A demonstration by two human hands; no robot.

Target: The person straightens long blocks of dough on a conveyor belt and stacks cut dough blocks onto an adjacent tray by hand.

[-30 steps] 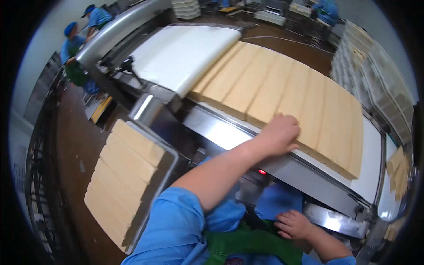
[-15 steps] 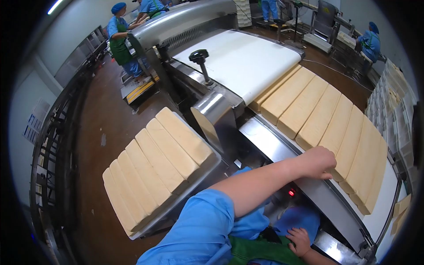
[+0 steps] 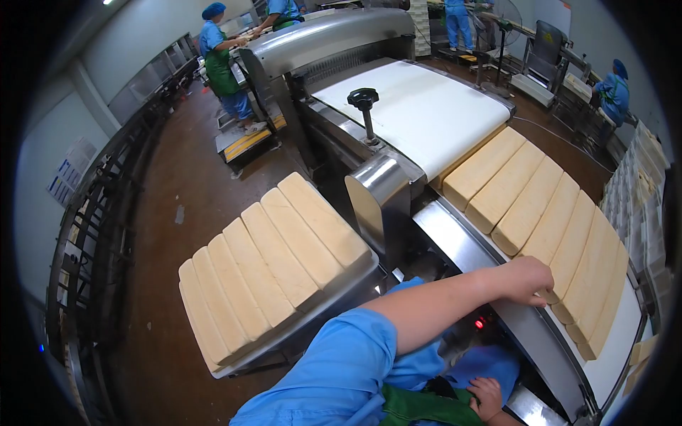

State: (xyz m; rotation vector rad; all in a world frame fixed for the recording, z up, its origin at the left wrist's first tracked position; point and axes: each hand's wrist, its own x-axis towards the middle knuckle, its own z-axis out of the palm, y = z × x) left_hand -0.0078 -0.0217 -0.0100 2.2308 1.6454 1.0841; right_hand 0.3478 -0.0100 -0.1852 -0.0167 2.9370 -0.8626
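Observation:
My left hand, its arm stretched across from the lower left, is closed with curled fingers against the near ends of a row of long cream-coloured blocks. The fingertips are partly hidden, so I cannot tell whether they grip a block. These blocks lie side by side on a white surface just past the end of a wide white conveyor belt. Low in the view, my right hand rests on blue and green clothing, fingers apart, holding nothing. More such blocks lie side by side on a tray to the left.
A black knob rises beside the belt, above a rounded metal housing. Stacked white trays stand at the right. A person in a green apron works behind the machine; another sits at the far right.
The head view has turned slightly, so the scene sits farther right and lower. My left hand stays at the block ends, and the strip between belt and first full block looks narrower.

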